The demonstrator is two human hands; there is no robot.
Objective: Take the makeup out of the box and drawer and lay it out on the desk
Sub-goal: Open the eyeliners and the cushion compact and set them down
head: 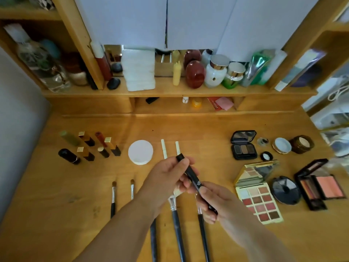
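Note:
Both hands hold one slim black makeup tube (192, 176) above the wooden desk (207, 127). My left hand (168, 178) grips its upper end, my right hand (213, 201) grips its lower end. Beneath the hands lie several black-handled brushes (177, 233). Two white sticks (164, 151) and a round white compact (140, 152) lie just beyond. Several lipsticks (88, 146) stand at the left. Open eyeshadow and blush palettes (258, 195) sit at the right.
A raised shelf (170, 91) at the back carries jars, bottles and a stack of white pads (138, 69). A low cubby (185, 105) under it holds small items. Side shelves flank the desk. A black round compact (286, 190) lies among the palettes.

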